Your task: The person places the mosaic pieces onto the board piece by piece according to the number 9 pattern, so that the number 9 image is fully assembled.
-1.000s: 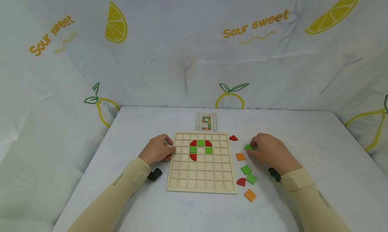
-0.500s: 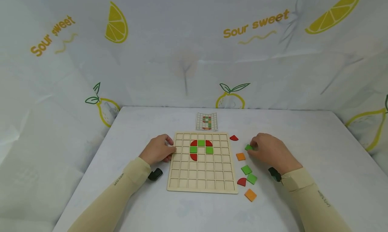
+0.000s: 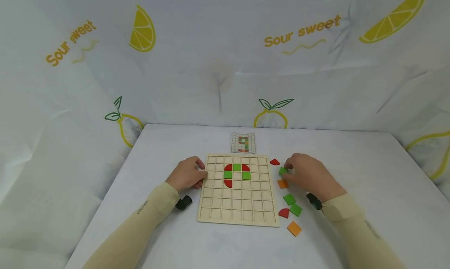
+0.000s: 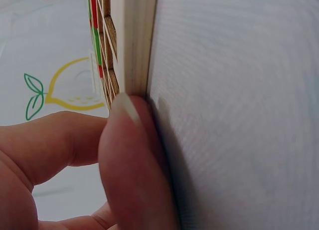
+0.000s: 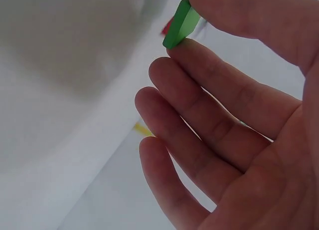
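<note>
A pale wooden grid board (image 3: 239, 198) lies on the table, with several red and green pieces set in its upper cells. My left hand (image 3: 187, 173) holds the board's left edge, and in the left wrist view the thumb (image 4: 132, 165) touches the board's side (image 4: 137, 40). To the right of the board, my right hand (image 3: 313, 177) pinches a green square tile (image 3: 283, 170) between thumb and index finger. The right wrist view shows this green tile (image 5: 180, 24) edge-on at the fingertips, the other fingers loosely bent.
Beside the board's right edge lie loose pieces: a red quarter-circle (image 3: 275, 162), an orange square (image 3: 283, 184), green squares (image 3: 289, 199), another red quarter-circle (image 3: 284, 213) and an orange square (image 3: 294, 228). A pattern card (image 3: 243, 143) lies behind the board.
My right hand has moved slightly left toward the board with the green tile pinched. The left hand stays at the board's edge. The head view has shifted a little.
</note>
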The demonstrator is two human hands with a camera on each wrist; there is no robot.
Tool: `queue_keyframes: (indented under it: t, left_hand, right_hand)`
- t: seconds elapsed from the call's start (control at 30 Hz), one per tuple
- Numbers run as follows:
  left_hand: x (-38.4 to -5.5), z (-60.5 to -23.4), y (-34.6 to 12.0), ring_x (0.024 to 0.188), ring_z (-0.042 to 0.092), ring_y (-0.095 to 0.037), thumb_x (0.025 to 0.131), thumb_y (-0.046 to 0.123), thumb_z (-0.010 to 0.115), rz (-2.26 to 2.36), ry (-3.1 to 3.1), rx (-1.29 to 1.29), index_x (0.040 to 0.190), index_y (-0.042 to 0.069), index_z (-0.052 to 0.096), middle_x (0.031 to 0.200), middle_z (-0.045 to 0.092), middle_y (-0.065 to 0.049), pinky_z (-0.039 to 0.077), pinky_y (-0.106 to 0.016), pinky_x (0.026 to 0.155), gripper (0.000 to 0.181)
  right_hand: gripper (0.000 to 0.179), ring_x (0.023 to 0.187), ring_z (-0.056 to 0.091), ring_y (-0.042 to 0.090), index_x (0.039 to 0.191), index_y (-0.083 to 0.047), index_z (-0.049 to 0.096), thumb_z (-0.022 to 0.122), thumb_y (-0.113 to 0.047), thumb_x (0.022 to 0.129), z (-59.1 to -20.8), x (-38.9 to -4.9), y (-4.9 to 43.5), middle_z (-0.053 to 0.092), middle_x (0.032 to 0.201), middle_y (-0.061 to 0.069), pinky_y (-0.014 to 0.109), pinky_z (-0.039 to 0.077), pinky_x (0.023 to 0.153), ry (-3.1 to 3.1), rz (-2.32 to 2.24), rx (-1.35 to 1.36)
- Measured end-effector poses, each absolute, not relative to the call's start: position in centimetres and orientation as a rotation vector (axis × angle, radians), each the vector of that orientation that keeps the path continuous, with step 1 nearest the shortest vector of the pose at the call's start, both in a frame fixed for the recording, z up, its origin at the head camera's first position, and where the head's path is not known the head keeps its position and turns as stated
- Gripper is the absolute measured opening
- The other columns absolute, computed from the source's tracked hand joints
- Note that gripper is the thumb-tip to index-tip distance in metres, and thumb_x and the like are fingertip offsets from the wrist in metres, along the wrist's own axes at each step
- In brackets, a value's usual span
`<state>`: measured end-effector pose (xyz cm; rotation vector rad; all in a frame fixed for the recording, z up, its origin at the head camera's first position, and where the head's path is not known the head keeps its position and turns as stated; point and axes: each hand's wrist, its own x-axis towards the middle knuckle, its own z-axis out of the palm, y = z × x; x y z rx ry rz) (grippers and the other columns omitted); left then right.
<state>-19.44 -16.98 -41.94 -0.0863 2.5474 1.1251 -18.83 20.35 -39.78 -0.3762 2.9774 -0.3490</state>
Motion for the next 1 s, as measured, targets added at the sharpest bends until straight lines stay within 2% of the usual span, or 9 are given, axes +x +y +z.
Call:
queue_keyframes:
  t: [0.2,0.57,0.8,1.0]
  left_hand:
    - [-19.6,-41.9,-17.0,0.063,0.071,-0.016,0.099,0.017,0.072,1.127,2.547,-0.079,0.118,0.007,0.064,0.079,0.074,-0.008,0.061,-0.027,0.063,0.023]
    - [-19.7,-42.1,-17.0,0.062,0.071,-0.016,0.099,0.017,0.072,1.138,2.553,-0.08,0.116,0.007,0.064,0.078,0.074,-0.008,0.06,-0.027,0.062,0.021]
    - [-19.7,-42.0,-17.0,0.063,0.071,-0.016,0.099,0.018,0.073,1.128,2.554,-0.092,0.117,0.008,0.064,0.078,0.074,-0.008,0.06,-0.027,0.062,0.022]
    - [-19.7,-42.1,-17.1,0.063,0.071,-0.016,0.099,0.019,0.072,1.121,2.562,-0.09,0.117,0.008,0.064,0.076,0.074,-0.007,0.058,-0.027,0.062,0.022]
  right_hand:
    - [0.023,0.084,0.06,0.017,0.105,-0.008,0.082,0.082,-0.027,0.093,-39.3,-19.2,16.9,0.072,0.1,0.003,0.036,0.058,0.077,2.959,-0.341,-0.465]
    - [0.02,0.085,0.063,0.015,0.103,-0.009,0.083,0.085,-0.023,0.09,-38.7,-18.4,11.6,0.072,0.095,-0.001,0.037,0.061,0.081,2.964,-0.309,-0.689]
    - [0.007,0.074,0.053,0.012,0.091,-0.012,0.08,0.081,-0.02,0.09,-39.3,-17.9,9.6,0.063,0.083,-0.005,0.032,0.051,0.074,2.958,-0.285,-0.844]
    - [0.01,0.071,0.051,0.011,0.08,-0.017,0.076,0.081,-0.017,0.088,-39.8,-17.6,8.8,0.06,0.078,-0.007,0.03,0.049,0.071,2.981,-0.251,-0.928]
